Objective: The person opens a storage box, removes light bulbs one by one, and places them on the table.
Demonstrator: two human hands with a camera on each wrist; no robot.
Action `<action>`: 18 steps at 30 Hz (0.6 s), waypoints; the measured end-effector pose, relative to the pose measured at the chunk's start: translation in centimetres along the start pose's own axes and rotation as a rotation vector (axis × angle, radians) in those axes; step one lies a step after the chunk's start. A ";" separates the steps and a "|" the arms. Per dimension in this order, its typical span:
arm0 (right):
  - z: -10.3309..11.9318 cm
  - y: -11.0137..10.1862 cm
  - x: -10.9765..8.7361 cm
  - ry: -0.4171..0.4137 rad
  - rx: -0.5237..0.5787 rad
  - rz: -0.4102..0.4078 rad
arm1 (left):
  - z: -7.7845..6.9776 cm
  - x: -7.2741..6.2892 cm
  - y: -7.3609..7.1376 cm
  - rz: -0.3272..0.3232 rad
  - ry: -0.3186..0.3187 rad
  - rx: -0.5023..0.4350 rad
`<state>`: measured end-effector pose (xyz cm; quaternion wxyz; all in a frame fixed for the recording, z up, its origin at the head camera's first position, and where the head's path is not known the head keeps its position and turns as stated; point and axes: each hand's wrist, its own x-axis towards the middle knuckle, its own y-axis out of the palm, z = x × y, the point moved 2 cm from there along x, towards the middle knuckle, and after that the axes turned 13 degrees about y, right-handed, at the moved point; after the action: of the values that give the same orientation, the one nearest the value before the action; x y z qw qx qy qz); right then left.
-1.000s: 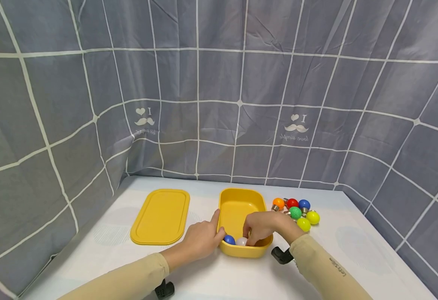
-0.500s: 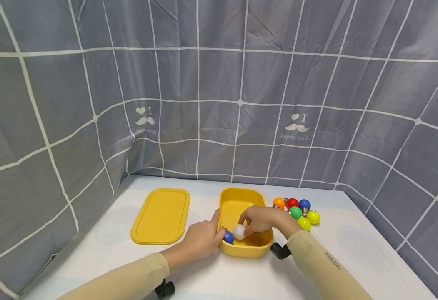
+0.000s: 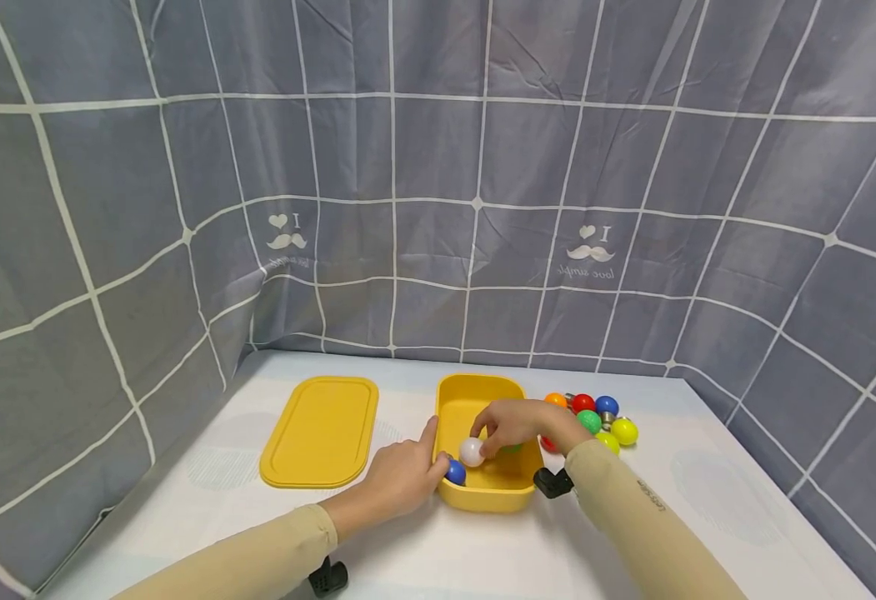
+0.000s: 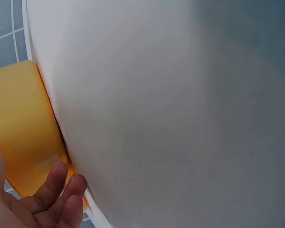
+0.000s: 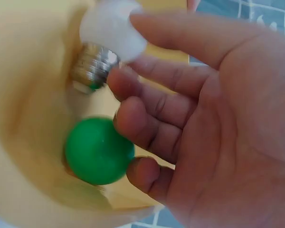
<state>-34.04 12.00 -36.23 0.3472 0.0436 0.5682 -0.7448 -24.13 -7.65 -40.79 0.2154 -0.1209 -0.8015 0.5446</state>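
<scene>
My right hand [image 3: 514, 422] pinches a white light bulb [image 3: 471, 452] inside the yellow box [image 3: 490, 502]. In the right wrist view, the bulb's metal screw base [image 5: 95, 66] points away from the thumb, and a green bulb [image 5: 99, 150] lies in the box below the bent fingers. A blue bulb [image 3: 455, 472] sits in the near left corner of the box. My left hand [image 3: 398, 479] holds the box at its left side, thumb at the rim. Its fingers [image 4: 57, 183] lie bent by the outer wall in the left wrist view.
A flat yellow lid [image 3: 320, 432] lies on the white table left of the box. Several loose bulbs, such as a red one [image 3: 583, 403] and a yellow one [image 3: 624, 432], are grouped right of the box. A grey checked curtain [image 3: 438, 250] hangs behind and around the table.
My right hand has lifted the white bulb from the near end of the box and moved it farther in and slightly left. My left hand has stayed in place.
</scene>
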 end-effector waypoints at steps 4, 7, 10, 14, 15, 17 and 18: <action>0.1 -0.5 0.1 0.000 0.030 0.034 | 0.0 -0.1 -0.1 0.006 -0.004 -0.005; 0.0 -0.8 0.5 -0.008 0.045 0.042 | 0.0 0.0 0.0 0.010 -0.006 -0.005; -0.1 -0.8 0.9 -0.025 0.067 0.047 | 0.0 0.1 0.0 0.009 -0.007 -0.003; -0.3 -0.6 1.4 -0.053 0.113 0.056 | 0.1 0.2 0.1 0.015 -0.008 -0.010; -0.4 -0.6 1.5 -0.057 0.126 0.060 | 0.1 0.2 0.1 0.017 -0.010 -0.012; -0.4 -0.6 1.8 -0.068 0.151 0.063 | 0.1 0.2 0.0 0.021 -0.017 -0.011; -0.4 -0.7 1.9 -0.071 0.161 0.064 | 0.1 0.2 0.0 0.022 -0.020 -0.009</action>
<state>-36.00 11.50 -36.68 0.3861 0.0630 0.4922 -0.7776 -24.32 -7.62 -40.78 0.2010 -0.1253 -0.8046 0.5445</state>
